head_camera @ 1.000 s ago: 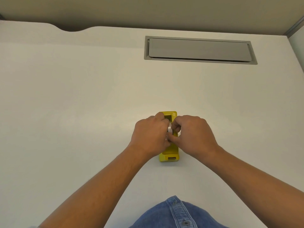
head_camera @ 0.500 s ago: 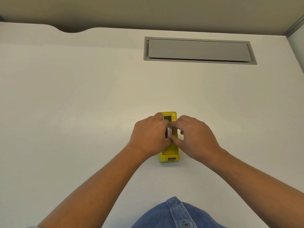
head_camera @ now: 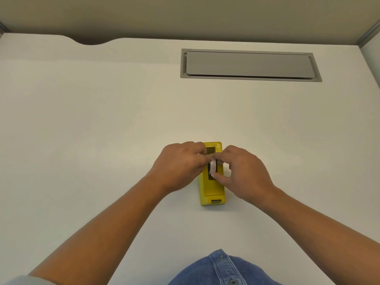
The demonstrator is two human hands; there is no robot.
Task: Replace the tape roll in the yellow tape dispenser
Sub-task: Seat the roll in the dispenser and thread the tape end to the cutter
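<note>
Yellow tape dispenser (head_camera: pixel 211 188) now shows more of its tape roll (head_camera: pixel 213 168): right hand (head_camera: pixel 244 173) has slid back, both grips pinching it, seating probably underway.

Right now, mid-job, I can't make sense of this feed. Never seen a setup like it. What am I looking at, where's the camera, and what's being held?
There is no machine here: a person works with two bare hands. The single picture comes from a camera on the person's head, looking forward and down, so the forearms reach in from the bottom. On the white desk stands a yellow dispenser, its long side pointing away from the person. The left hand and the right hand meet over its open slot, pinching a small tape roll on edge between their fingers. Whether the roll is seated in the slot is hidden by the hands. Farther back, a closed grey hatch is set into the desk.
</note>
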